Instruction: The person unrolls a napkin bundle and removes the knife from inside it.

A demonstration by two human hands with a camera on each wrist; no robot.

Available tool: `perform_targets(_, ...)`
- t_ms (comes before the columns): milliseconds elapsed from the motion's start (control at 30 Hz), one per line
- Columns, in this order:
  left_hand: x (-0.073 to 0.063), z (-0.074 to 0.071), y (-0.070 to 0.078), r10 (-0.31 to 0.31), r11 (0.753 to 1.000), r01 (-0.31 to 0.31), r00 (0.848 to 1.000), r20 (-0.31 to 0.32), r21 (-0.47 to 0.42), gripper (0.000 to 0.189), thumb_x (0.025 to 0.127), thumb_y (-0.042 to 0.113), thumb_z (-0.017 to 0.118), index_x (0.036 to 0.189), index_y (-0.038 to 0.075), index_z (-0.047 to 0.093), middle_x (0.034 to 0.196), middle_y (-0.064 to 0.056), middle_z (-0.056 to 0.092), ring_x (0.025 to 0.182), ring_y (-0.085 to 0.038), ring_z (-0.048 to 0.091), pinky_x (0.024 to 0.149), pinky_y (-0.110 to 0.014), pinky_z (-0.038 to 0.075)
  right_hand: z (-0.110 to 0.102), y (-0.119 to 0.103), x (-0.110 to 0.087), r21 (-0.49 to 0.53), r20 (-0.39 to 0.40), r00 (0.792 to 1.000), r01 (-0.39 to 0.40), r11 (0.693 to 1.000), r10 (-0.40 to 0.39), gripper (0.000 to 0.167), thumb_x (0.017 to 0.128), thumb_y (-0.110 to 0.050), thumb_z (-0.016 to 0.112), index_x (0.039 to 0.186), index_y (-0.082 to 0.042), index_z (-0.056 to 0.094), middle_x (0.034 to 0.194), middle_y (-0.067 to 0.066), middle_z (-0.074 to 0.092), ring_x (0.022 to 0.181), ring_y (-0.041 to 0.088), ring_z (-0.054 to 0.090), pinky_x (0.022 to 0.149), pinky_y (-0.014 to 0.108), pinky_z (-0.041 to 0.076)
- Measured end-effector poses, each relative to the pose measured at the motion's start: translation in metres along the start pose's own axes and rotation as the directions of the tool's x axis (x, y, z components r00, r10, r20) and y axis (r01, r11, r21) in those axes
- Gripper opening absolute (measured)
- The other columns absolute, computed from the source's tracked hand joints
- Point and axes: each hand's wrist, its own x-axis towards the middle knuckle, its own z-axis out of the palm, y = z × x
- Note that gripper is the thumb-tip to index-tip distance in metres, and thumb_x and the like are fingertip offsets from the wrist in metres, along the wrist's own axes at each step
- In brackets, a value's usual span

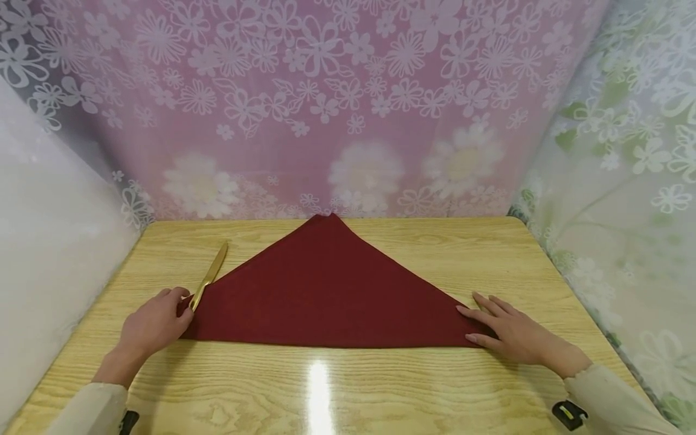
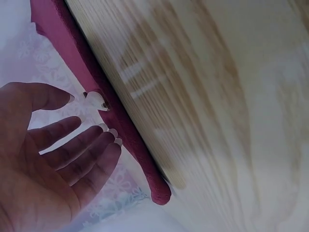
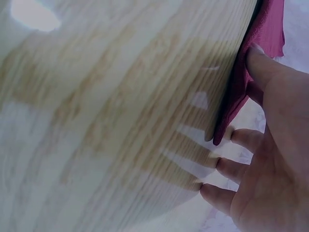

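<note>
A dark red cloth lies folded into a wide triangle, its point at the far side and its long straight edge towards me. Across its left corner lies a gold table knife, blade pointing away. My left hand is at that corner beside the knife handle. In the left wrist view its thumb and loosely bent fingers stand apart, with the handle end just past them. At the right corner, my right hand rests its thumb and index finger on the cloth, its other fingers spread on the table.
Beneath everything is a light wood-grain table with a bright reflection near the front. A pink flowered curtain hangs behind it, and a pale flowered curtain runs along the right. White sheeting stands on the left.
</note>
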Motion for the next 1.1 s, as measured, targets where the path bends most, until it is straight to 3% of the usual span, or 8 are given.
perform_targets(333,0.005,-0.001,0.006,-0.043,0.999,0.043,0.999,-0.009,0.006,0.044,0.09,0.025,0.055,0.121,-0.005,0.054,0.104,-0.021,0.061,0.083,-0.037,0.062,0.056,-0.051,0.048,0.004,0.0,0.0,0.016,-0.02,1.0,0.02,1.0,-0.02,0.053,0.096,-0.038,0.056,0.142,-0.013,0.048,0.145,0.029,0.032,0.126,0.056,0.031,0.095,0.066,0.033)
perform_targets(700,0.016,-0.005,0.009,-0.13,0.99,0.133,0.99,0.059,-0.054,0.051,0.089,0.028,0.055,0.121,-0.011,0.051,0.103,-0.026,0.063,0.083,-0.038,0.063,0.056,-0.048,0.049,0.005,0.0,-0.001,0.032,-0.018,1.0,0.023,0.999,-0.022,0.053,0.097,-0.037,0.054,0.143,-0.013,0.046,0.147,0.029,0.03,0.129,0.056,0.027,0.098,0.065,0.029)
perform_targets(1100,0.024,-0.002,0.007,-0.107,0.991,0.112,0.991,0.08,-0.069,0.047,0.089,0.026,0.062,0.11,-0.015,0.053,0.093,-0.024,0.063,0.073,-0.032,0.06,0.063,-0.048,0.05,0.007,0.002,-0.001,0.013,-0.066,0.996,0.058,0.998,-0.057,0.052,0.096,-0.034,0.057,0.142,-0.014,0.047,0.144,0.031,0.033,0.126,0.057,0.031,0.095,0.066,0.031)
